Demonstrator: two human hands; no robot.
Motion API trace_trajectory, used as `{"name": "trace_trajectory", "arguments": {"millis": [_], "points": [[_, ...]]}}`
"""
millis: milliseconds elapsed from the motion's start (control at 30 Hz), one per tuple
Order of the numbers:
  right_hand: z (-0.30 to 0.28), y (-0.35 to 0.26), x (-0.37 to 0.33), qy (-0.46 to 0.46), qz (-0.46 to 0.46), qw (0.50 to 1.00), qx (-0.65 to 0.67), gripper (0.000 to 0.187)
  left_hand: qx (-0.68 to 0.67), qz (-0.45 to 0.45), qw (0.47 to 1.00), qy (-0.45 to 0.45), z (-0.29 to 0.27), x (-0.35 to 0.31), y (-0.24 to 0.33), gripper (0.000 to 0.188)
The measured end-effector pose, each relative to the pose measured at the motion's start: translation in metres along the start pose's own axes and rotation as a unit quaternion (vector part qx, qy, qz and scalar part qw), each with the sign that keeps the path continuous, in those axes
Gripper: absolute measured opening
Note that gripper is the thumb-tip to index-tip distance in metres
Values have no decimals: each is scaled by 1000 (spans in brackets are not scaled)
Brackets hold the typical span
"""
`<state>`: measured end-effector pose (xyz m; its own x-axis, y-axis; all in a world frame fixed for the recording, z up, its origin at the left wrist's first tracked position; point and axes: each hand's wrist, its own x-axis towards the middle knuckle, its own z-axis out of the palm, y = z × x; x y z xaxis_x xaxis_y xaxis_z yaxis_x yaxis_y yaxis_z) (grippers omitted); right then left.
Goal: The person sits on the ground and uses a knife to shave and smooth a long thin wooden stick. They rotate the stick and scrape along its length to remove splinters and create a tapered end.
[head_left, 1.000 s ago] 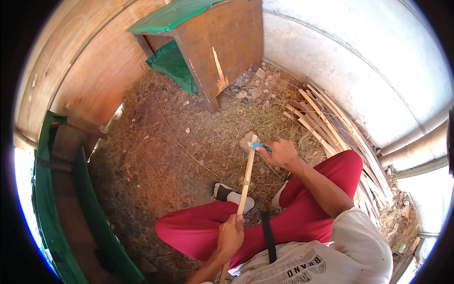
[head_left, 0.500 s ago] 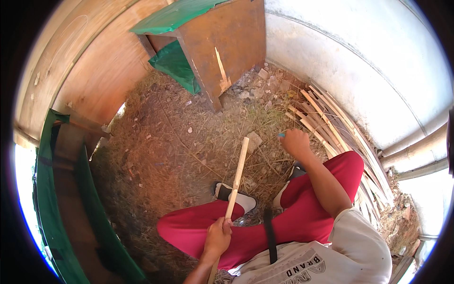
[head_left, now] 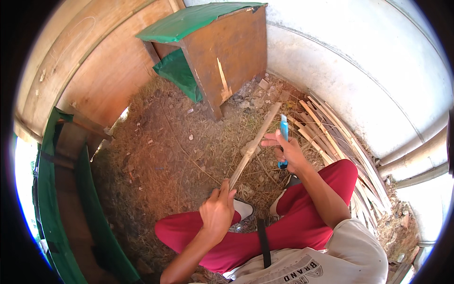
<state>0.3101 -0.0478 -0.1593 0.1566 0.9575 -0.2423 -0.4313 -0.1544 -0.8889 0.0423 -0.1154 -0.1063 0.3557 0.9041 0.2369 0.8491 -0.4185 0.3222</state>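
Note:
My left hand is closed round the lower end of a pale bamboo strip. The strip slants up and to the right, away from my lap. In my right hand is a blue utility knife, held upright between thumb and palm with its tip pointing up. Some fingers of that hand reach out toward the strip's side; whether they touch it I cannot tell. The knife stands just right of the strip, apart from it.
To the right, a pile of long split strips lies along a white wall. A brown wooden cabinet with a green cover stands ahead. Another green-edged wooden frame is at the left. Dry grass and rubble cover the ground.
The strip has been raised and tipped to the right, with my left hand higher. My right hand has turned and loosened some fingers, bringing the knife into full view.

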Motion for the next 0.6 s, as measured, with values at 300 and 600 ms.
{"name": "trace_trajectory", "arguments": {"millis": [300,600], "points": [[-17,-1,7,141,-74,979,128,31,28,137,985,97,36,70,-14,31],[-26,9,9,187,-101,965,150,31,13,88,987,137,46,81,-18,54]]}}
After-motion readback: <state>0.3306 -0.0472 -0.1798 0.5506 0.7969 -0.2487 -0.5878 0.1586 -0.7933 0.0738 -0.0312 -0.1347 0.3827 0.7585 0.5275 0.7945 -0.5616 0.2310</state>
